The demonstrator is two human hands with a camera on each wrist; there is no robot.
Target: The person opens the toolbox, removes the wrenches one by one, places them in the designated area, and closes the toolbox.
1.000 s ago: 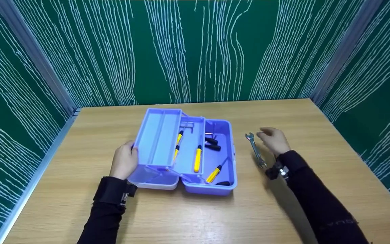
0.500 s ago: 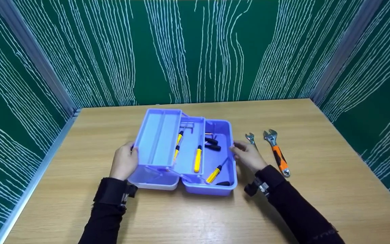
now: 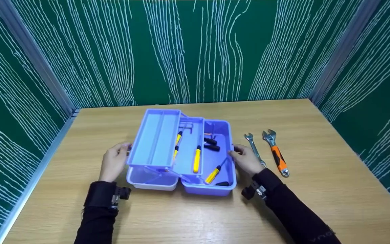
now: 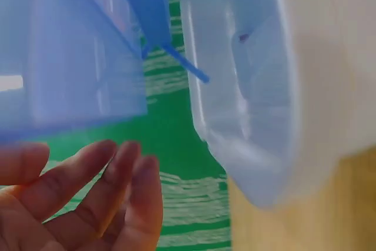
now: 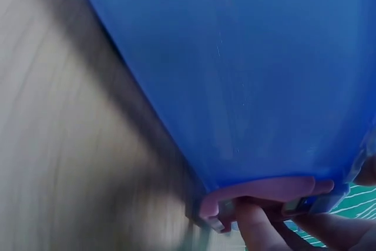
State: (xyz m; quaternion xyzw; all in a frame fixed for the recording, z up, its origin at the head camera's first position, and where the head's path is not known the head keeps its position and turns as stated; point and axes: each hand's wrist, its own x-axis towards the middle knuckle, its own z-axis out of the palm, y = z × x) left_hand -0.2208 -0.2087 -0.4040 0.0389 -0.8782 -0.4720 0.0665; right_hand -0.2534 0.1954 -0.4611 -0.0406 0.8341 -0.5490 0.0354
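Note:
A blue plastic toolbox (image 3: 222,188) stands open on the wooden table, its two fold-out trays spread to the left. The upper tray (image 3: 156,139) holds nothing. Yellow-handled screwdrivers (image 3: 197,159) lie in the middle tray and in the bottom of the box. My left hand (image 3: 112,162) hovers beside the upper tray's left edge; in the left wrist view its fingers (image 4: 117,204) are relaxed and clear of the tray (image 4: 70,57). My right hand (image 3: 247,161) grips the box's right rim; its fingertips (image 5: 255,230) sit at the purple latch (image 5: 264,192).
A silver spanner (image 3: 254,149) and an orange-handled adjustable wrench (image 3: 277,156) lie side by side on the table just right of the box. Green patterned walls close in the table at the back and both sides. The pale lower shell (image 4: 247,86) lies under the upper tray.
My right hand left the wrenches, uncovering the orange one, and came to the box's right rim. My left hand drew back from the upper tray's edge, and the tray shifted slightly left.

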